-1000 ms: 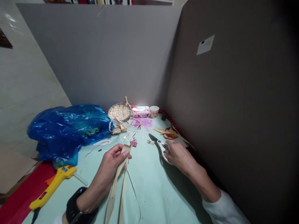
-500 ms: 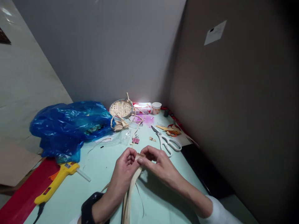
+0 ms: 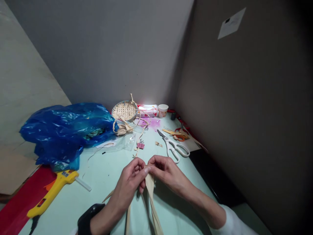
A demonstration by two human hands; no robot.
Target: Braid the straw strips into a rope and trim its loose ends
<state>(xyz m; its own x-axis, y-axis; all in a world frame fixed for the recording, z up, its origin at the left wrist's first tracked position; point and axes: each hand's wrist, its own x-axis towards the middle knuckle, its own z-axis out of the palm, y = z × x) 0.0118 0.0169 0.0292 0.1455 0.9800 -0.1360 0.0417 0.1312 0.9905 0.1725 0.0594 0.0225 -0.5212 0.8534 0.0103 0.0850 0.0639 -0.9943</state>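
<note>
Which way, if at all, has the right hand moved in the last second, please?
Yes: the right hand left the white scissors, where it rested, and moved left to join the left hand on the pale strip.

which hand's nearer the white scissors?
Right. The right hand is just short of the white scissors, not touching them; the left hand is further left. Both pinch the pale strip.

blue bag point(image 3: 63, 129), glue gun point(image 3: 50, 195), scissors point(image 3: 172, 146), woven basket point(image 3: 124, 111).
</note>
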